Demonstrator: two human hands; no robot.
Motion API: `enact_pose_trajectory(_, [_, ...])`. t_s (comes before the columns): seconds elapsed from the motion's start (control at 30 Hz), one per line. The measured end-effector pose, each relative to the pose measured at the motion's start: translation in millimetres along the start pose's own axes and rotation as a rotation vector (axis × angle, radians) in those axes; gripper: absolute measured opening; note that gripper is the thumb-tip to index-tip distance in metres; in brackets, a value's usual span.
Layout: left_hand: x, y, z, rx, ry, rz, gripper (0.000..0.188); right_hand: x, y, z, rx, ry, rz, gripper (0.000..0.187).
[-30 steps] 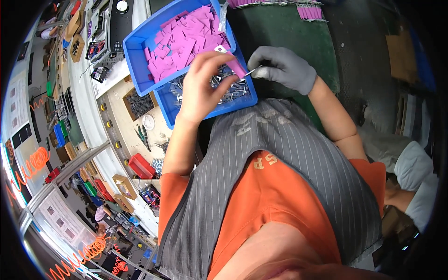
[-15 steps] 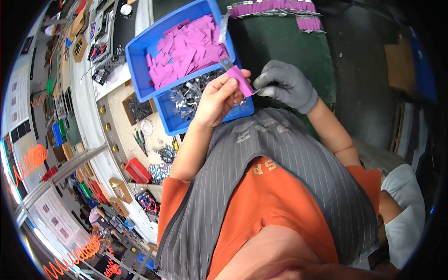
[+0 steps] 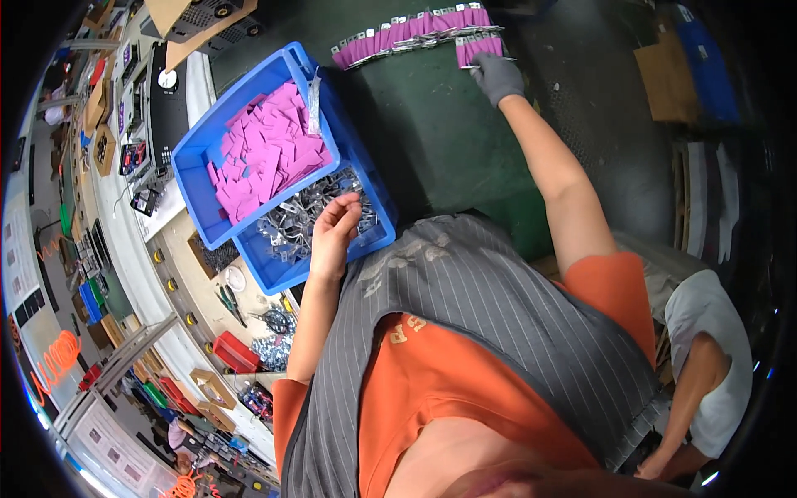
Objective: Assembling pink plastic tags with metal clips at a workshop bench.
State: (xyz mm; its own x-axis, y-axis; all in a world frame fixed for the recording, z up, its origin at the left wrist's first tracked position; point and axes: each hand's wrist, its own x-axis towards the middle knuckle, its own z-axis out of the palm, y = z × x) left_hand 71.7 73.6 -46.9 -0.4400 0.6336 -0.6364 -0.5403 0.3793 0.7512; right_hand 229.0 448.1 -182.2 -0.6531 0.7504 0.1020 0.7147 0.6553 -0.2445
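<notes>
My left hand [image 3: 332, 236], bare, hangs over the lower blue bin [image 3: 270, 282] of loose metal clips [image 3: 290, 220]. Its thumb and fingers are drawn together; whatever they might hold is too small to make out. With my right arm stretched far forward, my right hand [image 3: 501, 80] in a grey glove reaches the short row of purple-sleeved metal strips [image 3: 475, 46]. Its fingertips close on a strip at the near edge of that row, partly hidden by the glove. Behind lies a longer row of the same purple-sleeved strips [image 3: 407, 33].
An upper blue bin [image 3: 195, 162] full of flat purple sleeves [image 3: 270, 149] overlaps the clip bin. Both rows lie on a dark green tabletop [image 3: 432, 149]. Pliers [image 3: 231, 305] and a red tray [image 3: 235, 353] are at left. Another person [image 3: 706, 365] is at lower right.
The purple-sleeved strip has left my left hand, which has dropped over the metal clips. My right hand has moved from beside it, far forward to the short row. The view has shifted.
</notes>
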Motion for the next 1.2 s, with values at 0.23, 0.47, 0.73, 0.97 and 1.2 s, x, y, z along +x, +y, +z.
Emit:
enact_pose_trajectory(0.23, [-0.4, -14.0, -8.7, -0.011, 0.031, 0.034, 0.021, 5.4, -14.6, 9.1, 0.001, 0.022, -0.039, 0.022])
enact_pose_trajectory(0.47, [0.0, -10.5, -8.4, 0.021, -0.039, 0.085, 0.022, 11.4, -0.2, 13.7, 0.025, 0.060, -0.005, 0.025])
enact_pose_trajectory(0.73, [-22.0, -11.1, -39.1, 0.098, -0.032, 0.105, 0.015, -79.2, -179.6, -94.2, 0.624, -0.039, -0.815, 0.027])
enact_pose_trajectory(0.97, [-44.5, 43.2, -61.5, 0.333, -0.209, 0.243, 0.013, -120.9, -297.5, -22.3, -0.351, -0.572, -0.739, 0.049])
enact_pose_trajectory(1.2, [-13.5, 114.5, -132.4, 1.210, 0.453, 0.668, 0.017, -122.3, -318.2, 2.6, -0.575, -0.848, -0.736, 0.057])
